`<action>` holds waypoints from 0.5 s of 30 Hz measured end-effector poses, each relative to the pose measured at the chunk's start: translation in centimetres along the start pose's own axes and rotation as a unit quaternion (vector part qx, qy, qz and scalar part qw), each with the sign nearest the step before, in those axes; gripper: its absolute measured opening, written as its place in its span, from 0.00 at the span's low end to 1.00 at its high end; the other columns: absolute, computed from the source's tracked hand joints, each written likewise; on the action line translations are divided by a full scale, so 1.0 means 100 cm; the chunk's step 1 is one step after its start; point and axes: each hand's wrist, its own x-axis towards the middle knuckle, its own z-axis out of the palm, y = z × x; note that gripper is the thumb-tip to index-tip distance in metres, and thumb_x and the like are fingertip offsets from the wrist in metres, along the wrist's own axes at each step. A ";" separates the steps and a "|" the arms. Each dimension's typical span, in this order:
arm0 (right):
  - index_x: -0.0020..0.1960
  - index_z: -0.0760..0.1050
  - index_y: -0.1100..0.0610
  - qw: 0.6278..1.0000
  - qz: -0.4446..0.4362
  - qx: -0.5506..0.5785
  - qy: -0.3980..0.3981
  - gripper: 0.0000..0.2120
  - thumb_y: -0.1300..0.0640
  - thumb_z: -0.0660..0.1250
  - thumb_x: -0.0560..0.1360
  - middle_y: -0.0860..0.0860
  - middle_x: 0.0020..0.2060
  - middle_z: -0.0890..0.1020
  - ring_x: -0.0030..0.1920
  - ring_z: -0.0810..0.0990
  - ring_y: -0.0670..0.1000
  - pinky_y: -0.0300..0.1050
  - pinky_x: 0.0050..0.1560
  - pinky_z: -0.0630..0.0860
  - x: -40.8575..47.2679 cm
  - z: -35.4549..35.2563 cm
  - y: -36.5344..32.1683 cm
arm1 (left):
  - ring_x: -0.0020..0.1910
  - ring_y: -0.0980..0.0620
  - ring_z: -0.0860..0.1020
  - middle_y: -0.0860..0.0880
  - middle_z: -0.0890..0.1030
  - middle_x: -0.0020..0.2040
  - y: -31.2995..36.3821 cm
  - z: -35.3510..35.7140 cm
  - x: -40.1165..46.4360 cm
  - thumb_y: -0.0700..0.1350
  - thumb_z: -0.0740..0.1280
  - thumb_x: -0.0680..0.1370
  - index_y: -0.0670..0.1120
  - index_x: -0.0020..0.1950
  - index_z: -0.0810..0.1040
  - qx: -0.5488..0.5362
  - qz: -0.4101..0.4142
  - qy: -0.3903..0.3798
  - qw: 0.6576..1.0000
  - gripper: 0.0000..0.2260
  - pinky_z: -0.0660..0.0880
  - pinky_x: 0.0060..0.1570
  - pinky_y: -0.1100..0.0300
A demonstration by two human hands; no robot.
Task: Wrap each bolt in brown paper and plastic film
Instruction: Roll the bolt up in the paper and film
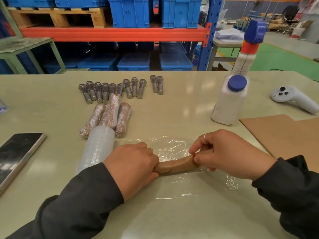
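A bolt rolled in brown paper (174,165) lies across a sheet of clear plastic film (174,147) near the table's front. My left hand (133,163) grips its left end. My right hand (227,152) pinches the paper at its right end. The film roll (96,149) lies just left of my left hand, its near end hidden by my sleeve. Three wrapped bolts (108,118) lie behind the roll. Several bare steel bolts (112,88) sit in a row farther back.
A phone (15,156) lies at the left edge. A white bottle with a blue cap (229,100) and a white controller (293,99) stand on the right. Brown paper sheets (283,133) lie at the right. Racks with blue crates (131,12) stand behind the table.
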 end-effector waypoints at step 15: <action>0.50 0.71 0.45 0.979 -0.097 0.023 -0.179 0.13 0.61 0.69 0.72 0.43 0.40 0.73 0.33 0.72 0.37 0.29 0.38 0.70 0.016 0.010 -0.014 | 0.48 0.54 0.75 0.54 0.78 0.44 0.002 0.000 0.002 0.57 0.65 0.75 0.51 0.48 0.78 -0.017 -0.019 0.031 0.999 0.10 0.62 0.38 0.65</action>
